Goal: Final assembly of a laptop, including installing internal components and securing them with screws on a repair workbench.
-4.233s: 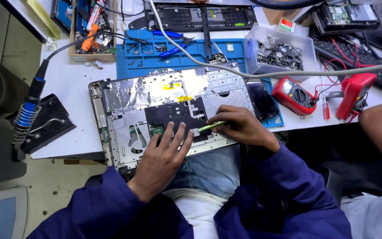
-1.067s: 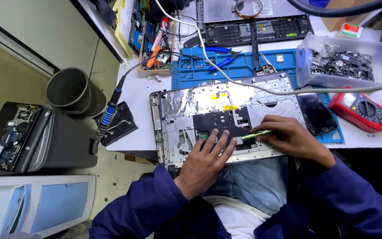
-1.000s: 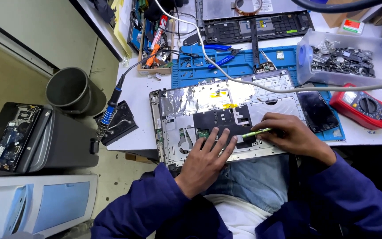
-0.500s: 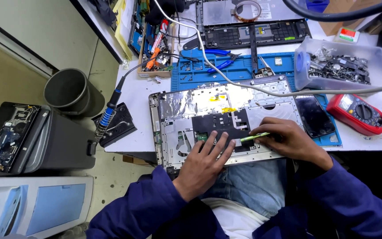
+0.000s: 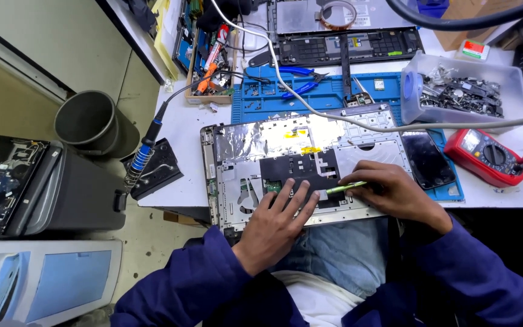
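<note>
An electronics repair workshop. An opened laptop shell (image 5: 301, 166) lies on a cluttered bench (image 5: 180, 130). Around it sit a multimeter (image 5: 485, 156), soldering iron (image 5: 143, 154), and parts tray (image 5: 464, 91).

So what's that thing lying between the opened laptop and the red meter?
A dark phone, screen up, lies on the blue mat's edge between the opened laptop shell and the red multimeter, seen in the head view.

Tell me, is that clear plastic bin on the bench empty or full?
Partly full: the clear plastic bin holds a heap of small metal parts across its bottom.
</note>
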